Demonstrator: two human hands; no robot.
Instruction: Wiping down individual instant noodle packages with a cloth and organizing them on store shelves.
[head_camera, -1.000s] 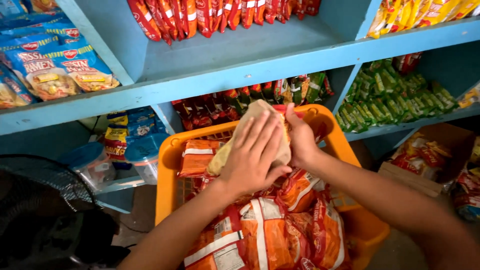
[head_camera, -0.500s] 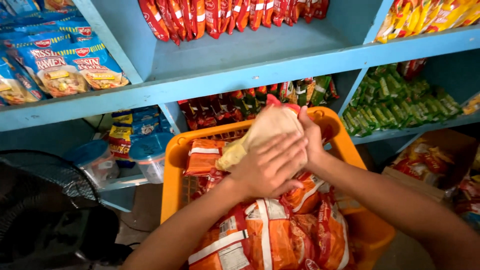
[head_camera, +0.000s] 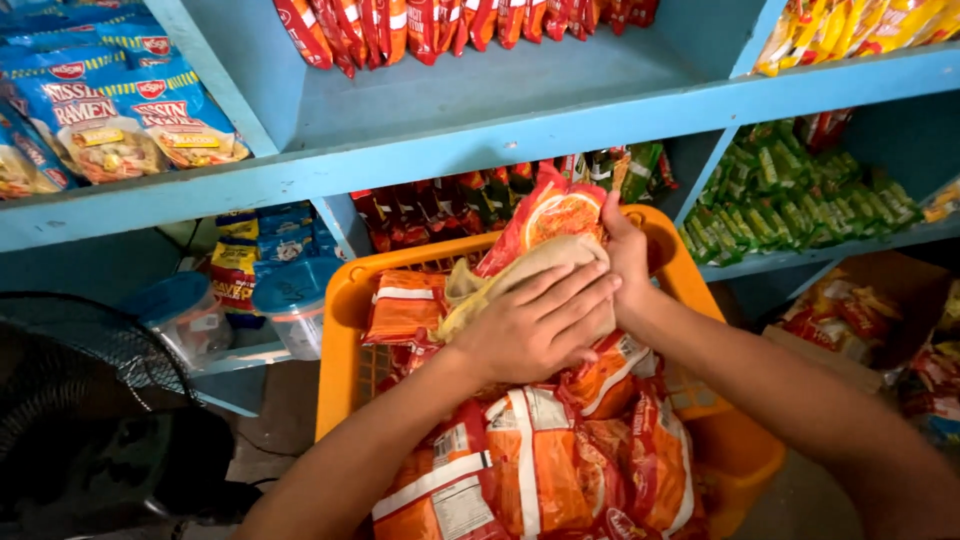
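Head cam: red-orange noodle pkt (head_camera: 550, 215), crinkled, both hands' grip.

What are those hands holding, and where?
Both hands grip a small stack of noodle packets: left hand flat over the front, right hand at the right edge.

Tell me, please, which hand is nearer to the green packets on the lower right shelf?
Right. The right hand grips the tan packet at the basket's far rim, closer to the green packets; the left hand lies beside it, farther away.
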